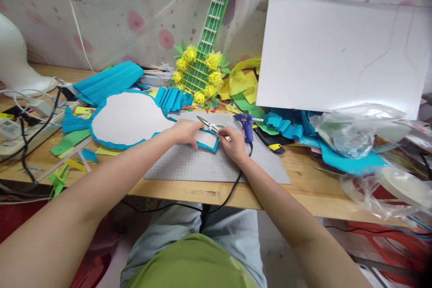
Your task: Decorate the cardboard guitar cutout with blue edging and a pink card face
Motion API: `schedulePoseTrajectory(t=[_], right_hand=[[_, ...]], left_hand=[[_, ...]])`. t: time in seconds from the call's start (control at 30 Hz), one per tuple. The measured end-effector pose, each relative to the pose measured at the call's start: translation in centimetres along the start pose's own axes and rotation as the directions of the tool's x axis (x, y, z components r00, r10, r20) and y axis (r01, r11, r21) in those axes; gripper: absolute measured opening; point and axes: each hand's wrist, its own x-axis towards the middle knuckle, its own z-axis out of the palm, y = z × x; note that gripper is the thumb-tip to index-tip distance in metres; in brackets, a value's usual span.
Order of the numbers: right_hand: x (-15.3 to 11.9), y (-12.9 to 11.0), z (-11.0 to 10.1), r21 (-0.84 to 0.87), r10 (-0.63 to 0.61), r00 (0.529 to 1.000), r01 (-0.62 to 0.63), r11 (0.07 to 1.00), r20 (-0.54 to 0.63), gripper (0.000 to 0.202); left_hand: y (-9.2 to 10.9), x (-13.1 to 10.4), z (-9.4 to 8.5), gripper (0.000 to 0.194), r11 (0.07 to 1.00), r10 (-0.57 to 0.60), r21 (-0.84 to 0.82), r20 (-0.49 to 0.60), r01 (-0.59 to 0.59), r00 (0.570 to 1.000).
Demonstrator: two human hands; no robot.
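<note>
A white guitar-shaped cutout (131, 117) with a blue crepe paper edging (211, 147) lies across the left of the desk, its neck reaching over the grey cutting mat (189, 166). My left hand (185, 131) is closed over the neck, thumb on the near side. At the neck's end, my right hand (232, 143) has its fingertips pinched together on the blue edging; exactly what lies between them is partly hidden. Just behind the fingers rest scissors (208, 124), blades pointing left. A blue glue gun (247, 125) lies beyond my right hand, its black cord running under my wrist.
A finished green toy guitar (211, 27) with yellow paper flowers leans at the back. To its right stands a large white board (337, 54). Crepe paper scraps (108, 81), a black-and-yellow cutter (270, 140), plastic bags (357, 130) and a power strip (37, 130) crowd the desk.
</note>
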Motion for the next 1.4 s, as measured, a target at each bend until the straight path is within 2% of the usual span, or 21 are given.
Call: schedulePoseTrajectory(t=[0.23,0.4,0.57,0.67,0.8,0.9,1.03,1.13,1.23,1.3,1.4], right_hand=[[-0.4,0.3,-0.1,-0.106,-0.169,0.985,0.164,0.981,-0.039,0.011],[-0.5,0.6,-0.5,-0.250,-0.286,0.956,0.291,0.923,0.058,0.014],[-0.8,0.8,-0.6,-0.313,-0.316,0.940,0.342,0.886,0.132,0.021],[-1.0,0.8,-0.6,-0.293,-0.287,0.944,0.323,0.900,0.161,0.023],[-1.2,0.6,-0.7,-0.279,-0.225,0.953,0.277,0.920,0.205,0.026],[-1.2,0.5,-0.9,-0.252,-0.213,0.953,0.266,0.931,0.216,0.027],[-1.1,0.2,-0.8,-0.195,-0.203,0.967,0.232,0.953,0.157,0.022],[-0.8,-0.1,-0.3,-0.130,-0.140,0.984,0.154,0.979,0.110,0.039],[-0.3,-0.5,0.3,-0.022,-0.041,0.979,0.046,0.999,0.200,0.056],[-0.1,-0.9,0.7,-0.014,0.015,0.964,-0.011,1.000,0.265,0.052],[-0.2,-1.6,1.0,-0.114,0.035,0.965,-0.006,0.993,0.259,0.043]], left_hand=[[0.1,-0.1,0.1,0.071,0.999,0.006,0.037,-0.009,-0.006,1.000],[-0.1,-0.2,0.8,0.067,1.000,0.000,0.031,-0.011,0.001,1.000],[-0.2,-0.4,1.2,0.065,1.000,0.004,0.016,-0.030,-0.003,1.000],[0.0,-0.2,0.9,0.072,1.000,0.008,0.002,-0.021,-0.008,1.000],[0.4,0.5,0.2,0.091,0.997,0.083,-0.008,0.048,-0.083,0.995],[0.7,0.8,0.2,0.079,0.997,0.079,-0.005,0.081,-0.079,0.994],[0.7,0.3,0.8,0.069,0.994,0.110,-0.003,0.006,-0.110,0.994],[0.7,-0.5,1.2,0.065,0.990,0.139,0.009,-0.057,-0.139,0.989],[0.9,-0.9,1.5,0.064,0.991,0.131,-0.005,-0.098,-0.132,0.987],[1.0,-1.0,1.5,0.065,0.991,0.133,-0.006,-0.106,-0.135,0.985],[0.9,-1.0,1.6,0.064,0.984,0.175,0.003,-0.101,-0.176,0.979]])
